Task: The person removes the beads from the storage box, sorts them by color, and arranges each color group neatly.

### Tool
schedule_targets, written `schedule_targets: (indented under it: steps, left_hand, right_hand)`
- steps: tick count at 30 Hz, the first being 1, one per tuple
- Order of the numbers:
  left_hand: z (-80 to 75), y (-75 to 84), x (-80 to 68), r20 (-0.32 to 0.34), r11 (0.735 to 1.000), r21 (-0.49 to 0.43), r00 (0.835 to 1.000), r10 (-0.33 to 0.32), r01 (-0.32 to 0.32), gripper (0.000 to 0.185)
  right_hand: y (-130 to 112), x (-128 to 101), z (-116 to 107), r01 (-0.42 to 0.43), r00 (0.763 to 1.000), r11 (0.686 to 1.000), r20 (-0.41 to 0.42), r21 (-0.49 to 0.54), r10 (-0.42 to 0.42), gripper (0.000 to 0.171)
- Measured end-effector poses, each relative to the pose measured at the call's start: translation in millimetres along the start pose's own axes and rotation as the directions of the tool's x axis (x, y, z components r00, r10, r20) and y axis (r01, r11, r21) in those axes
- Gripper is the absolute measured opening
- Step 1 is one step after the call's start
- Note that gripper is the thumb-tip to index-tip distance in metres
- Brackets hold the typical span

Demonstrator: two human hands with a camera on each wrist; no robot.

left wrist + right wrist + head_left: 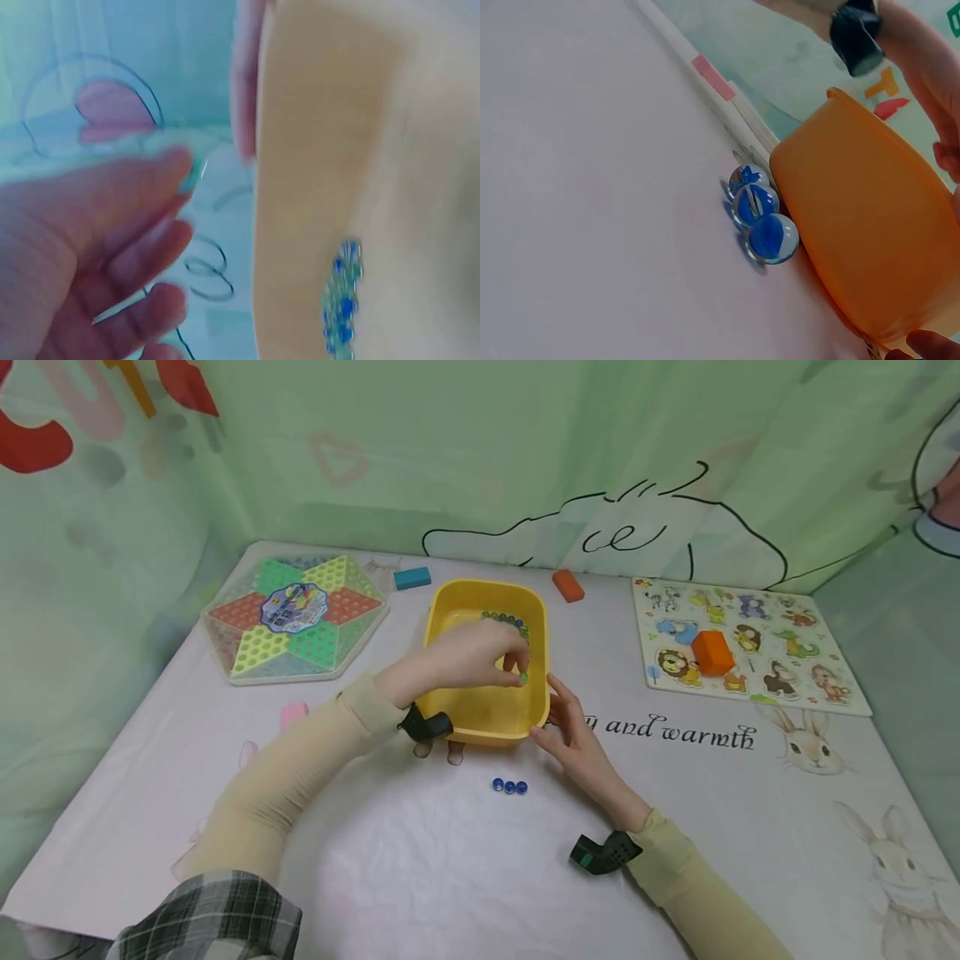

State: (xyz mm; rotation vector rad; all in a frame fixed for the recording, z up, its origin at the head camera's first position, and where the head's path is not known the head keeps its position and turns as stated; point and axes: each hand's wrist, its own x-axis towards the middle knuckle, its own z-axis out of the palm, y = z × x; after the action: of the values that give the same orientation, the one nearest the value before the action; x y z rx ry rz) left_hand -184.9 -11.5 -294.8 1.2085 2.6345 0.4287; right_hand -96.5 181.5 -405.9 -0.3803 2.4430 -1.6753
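Note:
Over the yellow plastic tub [480,727], my left hand [472,656] pinches a small green marble [523,678] between thumb and fingertips. The marble also shows, blurred, in the left wrist view [195,172]. Several blue and green marbles [343,300] lie clustered inside the tub, partly hidden behind the left hand in the head view. My right hand [577,739] touches the outside of the tub at its near right corner, thumb and fingers against the wall. Three clear marbles with blue swirls [757,210] sit in a short row on the table in front of the tub.
A hexagonal Chinese checkers board [296,618] lies at the back left, beside a blue block [412,578]. An orange block [567,586] lies behind the tub. On the right, an animal puzzle board [757,652] carries another orange block [712,653]. A pink block [294,715] is near the left forearm.

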Motion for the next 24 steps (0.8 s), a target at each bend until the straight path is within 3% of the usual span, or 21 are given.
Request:
schedule_targets:
  steps: [3, 6, 11, 15, 18, 21, 24]
  left_hand:
    - [6.9, 11.3, -16.6, -0.099, 1.0, 0.021, 0.995, 0.001, 0.001, 0.019]
    - [20.0, 21.7, -32.3, -0.187, 0.999, 0.037, 0.981, 0.043, -0.037, 0.018]
    - [47.6, 34.7, -51.6, -0.301, 0.986, 0.035, 0.939, 0.165, -0.163, 0.014]
    - [66.8, 41.8, -61.5, -0.329, 0.97, 0.057, 0.913, 0.242, -0.237, 0.012]
    - [79.8, 47.4, -66.5, -0.272, 0.968, 0.062, 0.93, 0.249, -0.241, 0.012]
    - [93.3, 52.3, -68.8, -0.176, 0.976, 0.058, 0.961, 0.216, -0.209, 0.012]
    - [104.7, 54.6, -69.0, -0.093, 0.983, 0.067, 0.98, 0.176, -0.171, 0.011]
  right_hand:
    - [-1, -1, 0, -0.005, 1.0, 1.0, -0.002, -0.007, 0.005, 0.072]
    - [-1, -1, -1, -0.001, 1.0, 1.0, -0.003, -0.005, 0.001, 0.072]
    - [1, -1, -1, 0.035, 0.999, 0.999, -0.005, -0.001, -0.035, 0.071]
    - [2, -1, -1, 0.046, 0.999, 0.999, -0.006, -0.011, -0.046, 0.072]
    - [2, -1, -1, 0.044, 0.999, 0.999, -0.005, -0.009, -0.044, 0.072]
    - [2, 0, -1, 0.039, 0.999, 0.999, -0.007, -0.003, -0.039, 0.072]
    - [2, 1, 0, 0.035, 0.999, 0.999, -0.008, 0.004, -0.035, 0.072]
